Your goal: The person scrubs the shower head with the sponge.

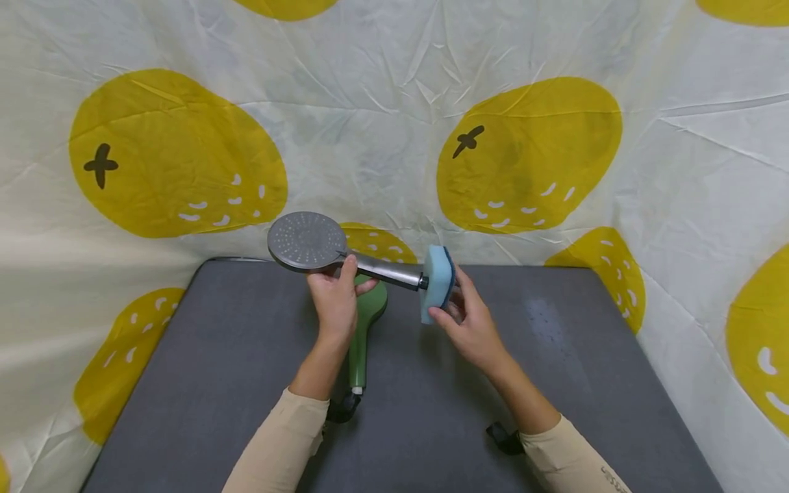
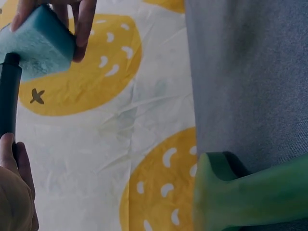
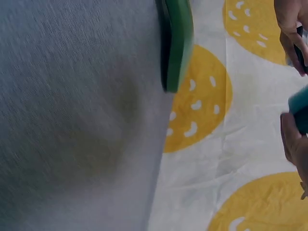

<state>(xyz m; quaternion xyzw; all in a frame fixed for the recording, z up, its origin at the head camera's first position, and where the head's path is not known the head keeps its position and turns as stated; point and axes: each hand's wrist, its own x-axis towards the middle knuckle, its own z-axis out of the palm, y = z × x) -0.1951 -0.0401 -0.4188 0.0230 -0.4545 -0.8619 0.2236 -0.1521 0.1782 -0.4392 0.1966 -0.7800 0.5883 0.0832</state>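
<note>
Left hand point(image 1: 335, 299) around shower head point(image 1: 307, 241) handle, right hand point(image 1: 471, 327) pinching sponge point(image 1: 437, 281).

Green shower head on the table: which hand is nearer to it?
Left. The left hand holds the grey shower head directly above the green shower head; the right hand holds the sponge off to its right.

The grey shower head point(image 1: 306, 240) looks like matt plastic, its handle point(image 1: 388, 271) brushed metal with a dull sheen. The blue sponge point(image 1: 437, 282) is soft and porous. The green shower head point(image 1: 365, 329) is smooth, slightly glossy plastic. The table point(image 1: 216, 383) has grey, matt, finely textured cloth; the backdrop point(image 1: 382, 130) is creased, thin fabric.
</note>
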